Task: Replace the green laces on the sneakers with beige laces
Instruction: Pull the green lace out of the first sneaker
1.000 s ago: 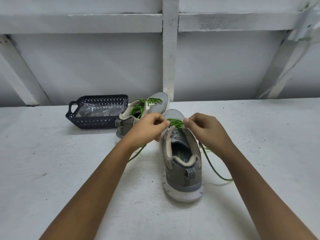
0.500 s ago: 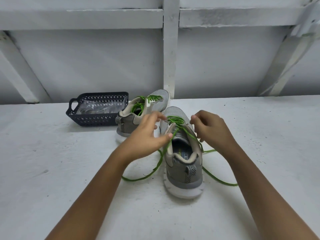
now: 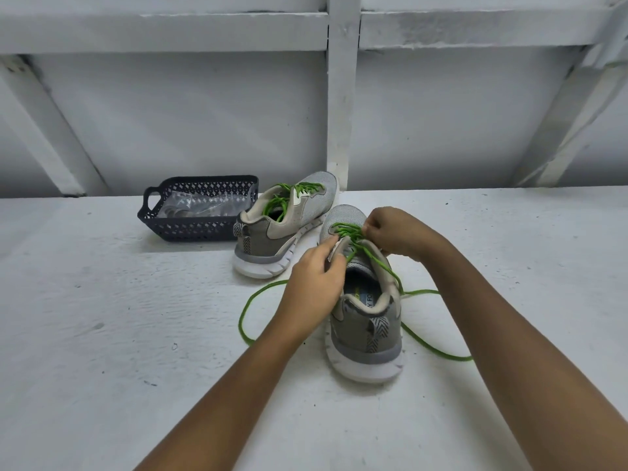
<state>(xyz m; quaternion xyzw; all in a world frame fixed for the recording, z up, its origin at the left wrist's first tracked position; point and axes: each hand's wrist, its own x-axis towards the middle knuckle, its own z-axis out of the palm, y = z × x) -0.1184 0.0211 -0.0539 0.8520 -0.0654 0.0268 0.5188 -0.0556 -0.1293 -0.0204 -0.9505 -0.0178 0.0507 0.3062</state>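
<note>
Tabletop carries everything. The near sneaker stands with its heel toward you, and the far sneaker stands behind it to the left, fully laced in green. Just beside that one is a dark basket with a clear bag in it; you cannot tell whether the beige laces are in that bag. Your left hand holds the near sneaker by its left eyelet flap, fingers curled at the edge, which steadies it. Your right hand is curled over the crossings near the toe and pinches the lace there. Both loose ends trail over the tabletop, one looping out to the left, the other running right past the heel. You look to be drawing the lace out row by row, with the toe rows not yet freed. Take one crossing at a time and pull straight up out of its eyelet, not sideways. Press the flap down so the sneaker does not lift or swing. Feed the slack toward the free ends so they do not knot, and keep them out from under your arms.
</note>
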